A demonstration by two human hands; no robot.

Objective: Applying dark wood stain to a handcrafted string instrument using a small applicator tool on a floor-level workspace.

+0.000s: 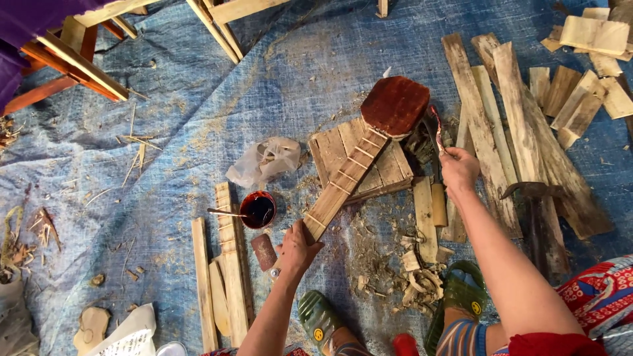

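**Wet stain, crowded floor**

Blue tarp on the floor, scraps everywhere. From my feed, left hand (298, 249) is clamped round the wooden instrument's neck (343, 181); right hand (458, 168) pinches a brush (435, 128) beside its red-stained body (394, 105). Stain cup (258, 209) just left of the left hand could tip, I reckon.

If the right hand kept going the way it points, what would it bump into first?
Probably the dark red stained wooden body of the small stringed instrument; the right hand points its brush up-left at that edge, though height is unclear.

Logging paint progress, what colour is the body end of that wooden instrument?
Dark reddish-brown on the body; the neck is bare pale wood. Head view shows it.
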